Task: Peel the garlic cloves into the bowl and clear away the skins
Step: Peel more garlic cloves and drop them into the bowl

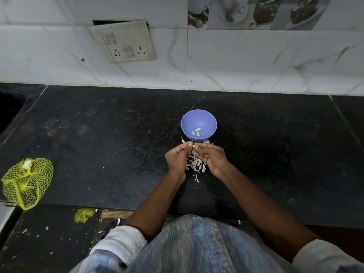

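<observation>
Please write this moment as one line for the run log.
step: peeling | left hand and right hand: pinch one clove, mostly hidden | bowl: three peeled cloves | skins: heaped on counter

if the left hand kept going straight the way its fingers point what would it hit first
Probably the right hand: the left hand points up and right, its fingertips nearly meeting the other's. Past them sits the bowl. Depth is unclear.

Single head-worn view looks steeply down, close over the dark counter [98,134] toward the tiled wall [236,62].

smooth plastic bowl [199,119], speckled polished stone counter [118,134], papery skins [196,165].
</observation>
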